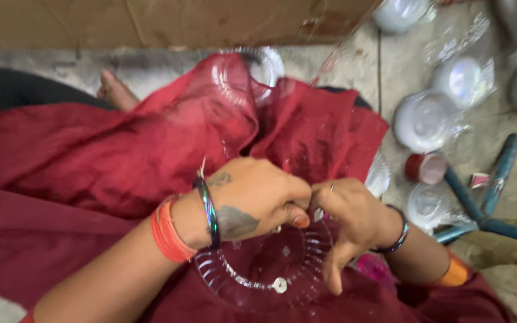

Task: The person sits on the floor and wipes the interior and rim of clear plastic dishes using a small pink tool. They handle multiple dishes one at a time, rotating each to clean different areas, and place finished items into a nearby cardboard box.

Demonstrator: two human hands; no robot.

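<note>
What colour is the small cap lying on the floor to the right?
The cap is red, in the head view.

Left hand (258,197) with leaf tattoo, iridescent bangle (209,210) and orange threads (167,232) at wrist, right hand (351,218) with dark bangle (398,234), orange-painted thumbnail, maroon clothing (61,239)

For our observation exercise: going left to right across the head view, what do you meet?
Orange wrist threads → left hand → right hand → small red cap → blue scissor-like tool.

red cloth (91,149) | clear ribbed plastic dish (258,269) | orange bangles (167,238) | blue pipes (480,203)
</note>
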